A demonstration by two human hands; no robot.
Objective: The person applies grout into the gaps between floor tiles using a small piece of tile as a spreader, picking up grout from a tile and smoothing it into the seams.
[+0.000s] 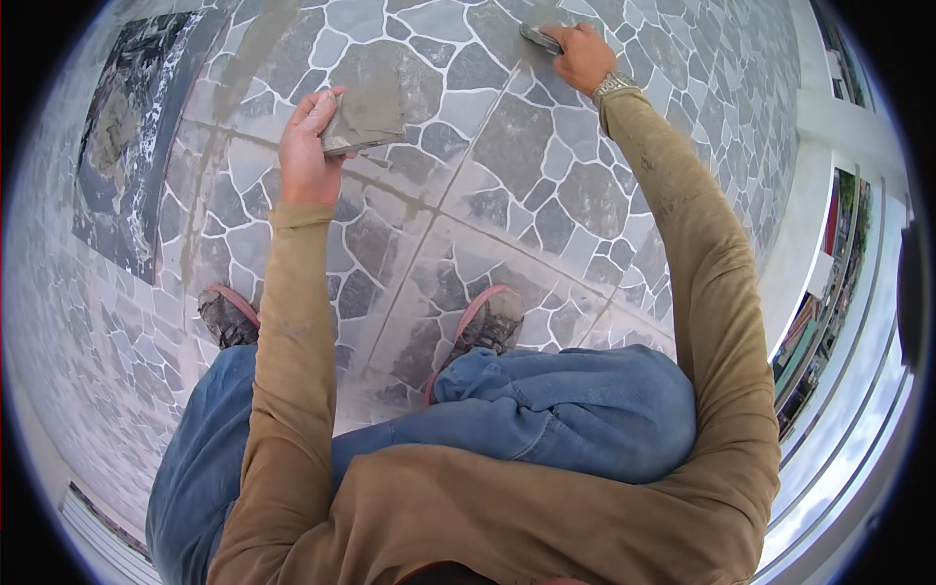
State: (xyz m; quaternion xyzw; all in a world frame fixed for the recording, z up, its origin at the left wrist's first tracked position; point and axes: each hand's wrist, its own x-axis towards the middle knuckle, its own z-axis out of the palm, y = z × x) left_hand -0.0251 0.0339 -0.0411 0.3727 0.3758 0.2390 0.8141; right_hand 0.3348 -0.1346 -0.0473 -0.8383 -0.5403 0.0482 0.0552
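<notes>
My left hand [310, 146] grips a flat square blade [366, 117] smeared with grey paste, held over the floor. At the upper right my right hand [583, 60] holds a small dark tool [538, 39], apparently flat, against the patterned floor tiles [502, 136] on a patch of grey paste. The tiles show irregular grey stone shapes with white veins. Straight joints between them carry grey smears. The tool's underside is hidden.
A dark board [146, 146] with a heap of grey paste lies at the left. My two shoes [492, 322] are on the tiles beneath me. A pale ledge [819, 156] and railing run along the right, with things outside beyond it.
</notes>
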